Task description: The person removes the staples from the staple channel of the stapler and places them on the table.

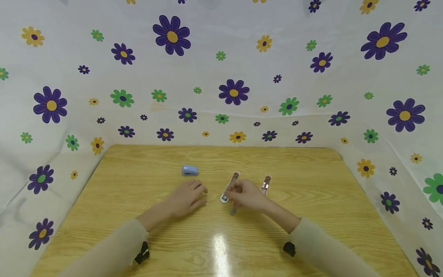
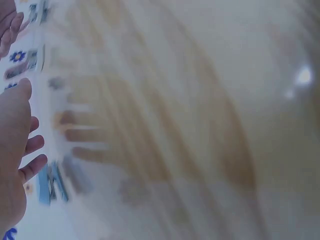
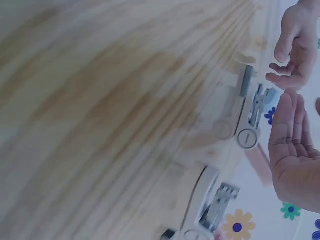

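Note:
A small light-blue stapler (image 1: 190,170) lies beyond my left hand (image 1: 188,198), whose fingers hang loosely with nothing in them. My right hand (image 1: 245,195) reaches over the front part of a long pink-and-white device (image 1: 235,176) with rounded ends and metal parts in its middle. Its fingertips come down right by that device. In the right wrist view the right hand's fingers (image 3: 292,125) look fairly straight. Just below this hand is a short grey bar (image 1: 233,211), beside the first device. A second similar device (image 1: 266,184) lies behind the right wrist, partly covered by it.
The glossy wooden table (image 1: 155,246) reflects hands and objects. White cloth walls (image 1: 200,30) with printed flowers stand along its back and both sides. A dark band (image 1: 142,253) shows at the left sleeve, another (image 1: 289,248) at the right.

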`<move>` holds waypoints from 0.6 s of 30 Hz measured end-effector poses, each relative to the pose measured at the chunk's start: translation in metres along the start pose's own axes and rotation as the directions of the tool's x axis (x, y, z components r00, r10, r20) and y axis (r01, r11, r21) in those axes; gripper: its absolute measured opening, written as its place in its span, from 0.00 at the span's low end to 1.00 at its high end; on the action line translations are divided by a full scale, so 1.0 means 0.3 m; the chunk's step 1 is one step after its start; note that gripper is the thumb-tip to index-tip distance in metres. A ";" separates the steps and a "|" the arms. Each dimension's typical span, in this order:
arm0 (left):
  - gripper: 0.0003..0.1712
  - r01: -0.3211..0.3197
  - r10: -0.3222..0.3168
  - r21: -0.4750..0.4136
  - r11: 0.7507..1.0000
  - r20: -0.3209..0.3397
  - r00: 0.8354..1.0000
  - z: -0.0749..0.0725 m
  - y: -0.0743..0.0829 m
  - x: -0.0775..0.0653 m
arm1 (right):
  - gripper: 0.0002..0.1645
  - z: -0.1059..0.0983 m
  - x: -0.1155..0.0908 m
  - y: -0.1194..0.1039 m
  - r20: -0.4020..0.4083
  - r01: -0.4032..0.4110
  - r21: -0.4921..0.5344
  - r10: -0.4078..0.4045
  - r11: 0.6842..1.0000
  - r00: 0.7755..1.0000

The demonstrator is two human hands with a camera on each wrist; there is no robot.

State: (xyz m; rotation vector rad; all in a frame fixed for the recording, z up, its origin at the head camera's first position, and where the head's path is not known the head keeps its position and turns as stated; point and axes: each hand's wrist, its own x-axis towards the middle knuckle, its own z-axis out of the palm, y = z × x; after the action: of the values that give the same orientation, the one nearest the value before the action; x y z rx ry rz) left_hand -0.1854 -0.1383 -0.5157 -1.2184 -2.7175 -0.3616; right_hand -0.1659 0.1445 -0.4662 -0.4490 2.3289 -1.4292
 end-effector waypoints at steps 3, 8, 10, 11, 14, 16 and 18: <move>0.16 0.035 -0.034 0.029 0.999 -0.017 0.999 -0.040 -0.035 -0.021 | 0.13 0.016 0.013 -0.024 -0.032 0.079 -0.016 -0.079 0.997 0.996; 0.17 0.087 -0.082 0.092 0.992 -0.053 0.995 -0.102 -0.126 -0.063 | 0.12 0.059 0.064 -0.047 -0.075 0.168 -0.093 -0.176 0.981 0.982; 0.17 0.100 -0.092 0.105 0.989 -0.079 0.993 -0.112 -0.160 -0.075 | 0.11 0.077 0.089 -0.057 -0.091 0.173 -0.136 -0.186 0.976 0.978; 0.17 0.111 -0.102 0.106 0.988 -0.088 0.991 -0.114 -0.175 -0.080 | 0.11 0.085 0.102 -0.062 -0.095 0.172 -0.147 -0.187 0.974 0.978; 0.17 0.147 -0.137 0.096 0.985 -0.098 0.986 -0.113 -0.212 -0.088 | 0.12 0.106 0.143 -0.080 -0.114 0.156 -0.181 -0.179 0.971 0.977; 0.18 0.178 -0.169 0.084 0.980 -0.097 0.981 -0.107 -0.229 -0.089 | 0.13 0.116 0.171 -0.092 -0.124 0.143 -0.205 -0.171 0.968 0.978; 0.19 0.204 -0.198 0.069 0.977 -0.092 0.976 -0.101 -0.242 -0.085 | 0.15 0.126 0.198 -0.100 -0.130 0.131 -0.231 -0.164 0.964 0.978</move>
State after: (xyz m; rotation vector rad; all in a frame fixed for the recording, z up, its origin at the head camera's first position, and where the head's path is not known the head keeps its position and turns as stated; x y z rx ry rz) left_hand -0.2220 -0.2115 -0.5040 -0.8899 -2.7600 -0.3186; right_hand -0.1982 0.0752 -0.4635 -0.6092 2.6393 -1.3117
